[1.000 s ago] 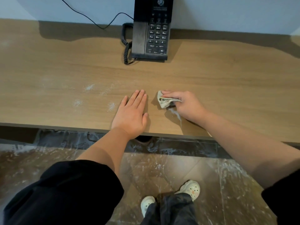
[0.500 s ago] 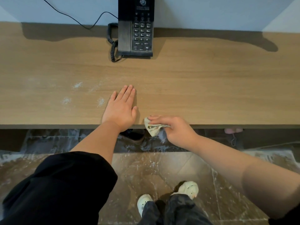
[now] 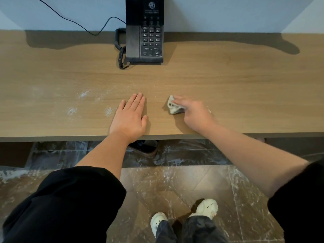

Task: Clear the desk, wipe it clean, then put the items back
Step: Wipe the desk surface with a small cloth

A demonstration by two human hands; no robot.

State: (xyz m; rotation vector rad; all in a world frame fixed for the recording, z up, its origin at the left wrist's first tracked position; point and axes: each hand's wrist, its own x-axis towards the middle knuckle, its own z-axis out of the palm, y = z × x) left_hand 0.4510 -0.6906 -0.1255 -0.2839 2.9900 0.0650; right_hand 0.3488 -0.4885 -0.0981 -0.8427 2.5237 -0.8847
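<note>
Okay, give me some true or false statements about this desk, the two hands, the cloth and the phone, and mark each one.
1. The left hand lies flat on the desk. True.
2. The cloth sits under the left hand. False: the right hand grips it, apart from the left hand.
3. Patches of white powder lie on the desk to the left of the left hand. True.
4. The telephone is on the floor. False: it stands on the desk at the wall.

Matt wood-grain desk (image 3: 228, 95), crumpled cloth (image 3: 173, 107)
</note>
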